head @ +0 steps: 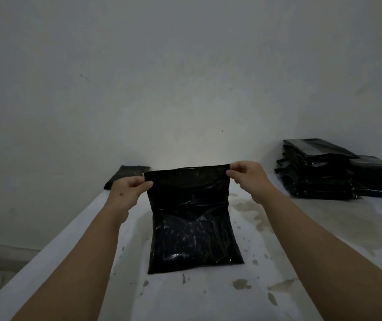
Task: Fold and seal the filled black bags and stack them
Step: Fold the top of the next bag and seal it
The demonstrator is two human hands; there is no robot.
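A filled glossy black bag [193,230] lies on the white table [208,297] in front of me, its bulging lower part flat on the surface. Its empty top flap is lifted upright. My left hand [129,191] pinches the flap's top left corner. My right hand [248,179] pinches the top right corner. The flap is stretched taut between them. A stack of several black bags [320,172] stands at the back right of the table.
One flat black bag [125,176] lies at the table's far left edge, behind my left hand. The tabletop carries brown stains and specks. A plain white wall rises behind the table. The floor drops away on the left.
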